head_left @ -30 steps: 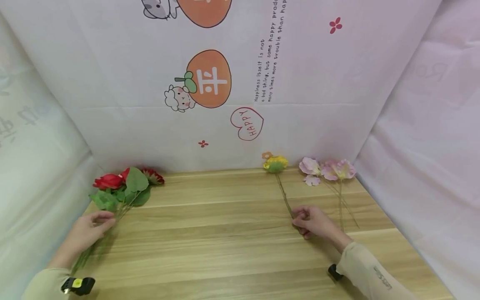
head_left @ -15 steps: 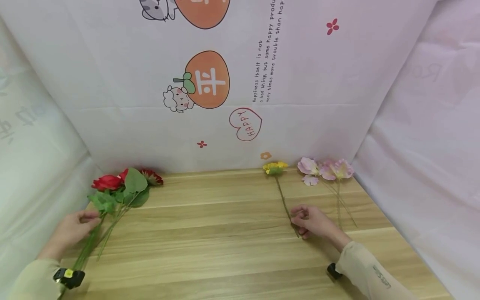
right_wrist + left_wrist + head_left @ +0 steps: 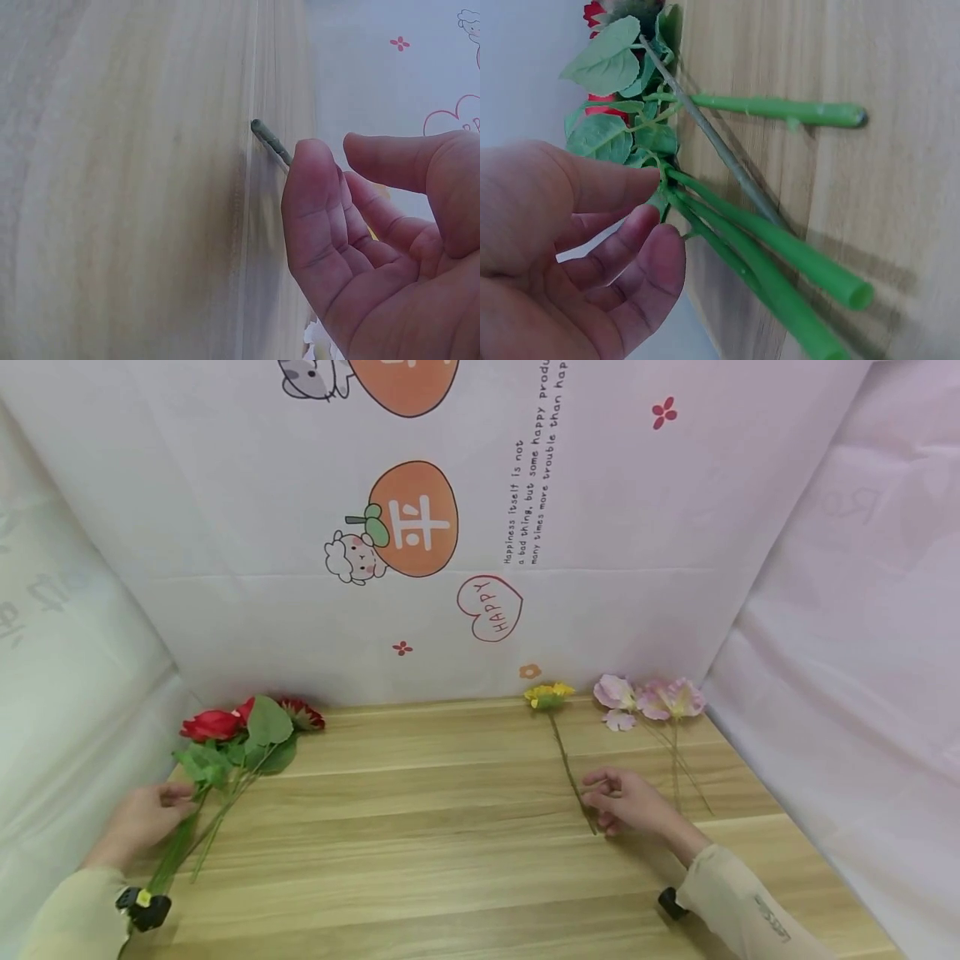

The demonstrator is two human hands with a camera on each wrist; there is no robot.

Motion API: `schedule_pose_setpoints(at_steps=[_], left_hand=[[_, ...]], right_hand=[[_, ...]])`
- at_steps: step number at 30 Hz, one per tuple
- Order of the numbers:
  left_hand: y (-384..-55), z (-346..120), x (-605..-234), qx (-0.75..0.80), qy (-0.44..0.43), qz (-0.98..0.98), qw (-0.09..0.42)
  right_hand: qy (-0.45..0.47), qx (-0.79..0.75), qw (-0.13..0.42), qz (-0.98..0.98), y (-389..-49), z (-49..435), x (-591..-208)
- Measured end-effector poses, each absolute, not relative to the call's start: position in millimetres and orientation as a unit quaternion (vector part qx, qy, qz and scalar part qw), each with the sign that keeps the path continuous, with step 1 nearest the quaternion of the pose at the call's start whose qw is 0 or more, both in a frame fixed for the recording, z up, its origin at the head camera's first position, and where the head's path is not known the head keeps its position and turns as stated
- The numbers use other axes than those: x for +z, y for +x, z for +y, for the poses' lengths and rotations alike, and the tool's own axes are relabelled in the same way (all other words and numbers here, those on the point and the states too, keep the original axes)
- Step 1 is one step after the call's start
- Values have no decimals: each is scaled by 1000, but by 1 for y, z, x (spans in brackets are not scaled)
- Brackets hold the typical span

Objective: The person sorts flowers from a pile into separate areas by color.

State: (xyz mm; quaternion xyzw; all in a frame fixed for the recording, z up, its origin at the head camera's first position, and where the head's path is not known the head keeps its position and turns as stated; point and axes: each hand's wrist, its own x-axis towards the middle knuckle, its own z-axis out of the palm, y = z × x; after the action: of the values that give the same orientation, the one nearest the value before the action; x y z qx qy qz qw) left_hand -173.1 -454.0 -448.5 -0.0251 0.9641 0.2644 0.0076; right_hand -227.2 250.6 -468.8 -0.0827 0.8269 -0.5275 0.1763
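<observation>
Backdrop cloth, printed with orange fruit and lettering, fills twelve o'clock as we look down; we take it to be hung there as a screen. Below it spreads the wooden tabletop, whose centre serves as our clock's hub. At ten o'clock lies the red flower bunch, blooms at the far edge and stems trailing toward seven, probably so that the bare ends face the person. The left hand is at nine, beside those stems; up close we see thumb and fingers apart and slackly bent, one tip right at the green stems just under the leaves. Whether it touches them we cannot tell, but nothing looks clamped. The right hand, at three and well apart from the left, is just as loose, with a gap between thumb and fingers that, we judge, spares the thin stem beside it. At two lie the pink flowers, stems toward five and six, set away from the reds, we suppose, to group by colour. Smallest is the yellow flower, its bloom at one, its stem slanting toward five and ending beside the right fingers, within easy reach.
</observation>
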Motion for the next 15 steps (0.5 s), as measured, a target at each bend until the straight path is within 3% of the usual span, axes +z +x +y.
schedule_pose_setpoints(at_steps=[15], left_hand=[[-175, -462, -446, 221, -40, 970, 95]], right_hand=[[-94, -526, 174, 827, -226, 250, -469]])
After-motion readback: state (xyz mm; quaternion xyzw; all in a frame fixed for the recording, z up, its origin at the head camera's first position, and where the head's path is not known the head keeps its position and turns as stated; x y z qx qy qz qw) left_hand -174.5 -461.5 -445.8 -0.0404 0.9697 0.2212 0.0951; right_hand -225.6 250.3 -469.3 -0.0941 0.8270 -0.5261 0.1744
